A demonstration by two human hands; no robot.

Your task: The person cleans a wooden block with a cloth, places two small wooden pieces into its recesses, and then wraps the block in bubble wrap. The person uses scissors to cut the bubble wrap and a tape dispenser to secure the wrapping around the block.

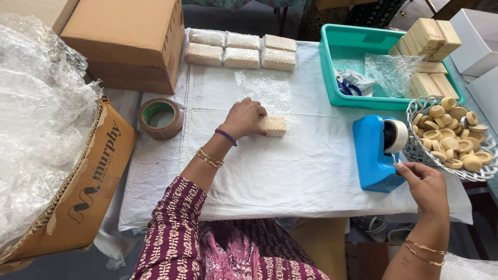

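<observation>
A person's right hand [426,186], nearest the viewer, pinches the tape end at the blue plastic tape dispenser [374,153], while the left hand [244,118] presses down a small bubble-wrapped block [273,126], lying crosswise well to the dispenser's left.

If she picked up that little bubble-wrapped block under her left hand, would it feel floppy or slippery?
The small bubble-wrapped rectangular block would probably feel stiff, since it keeps crisp, boxy edges under her left hand. The plastic wrap may be slightly slick. Lying flat on the white cloth, it seems unlikely to roll.
</observation>
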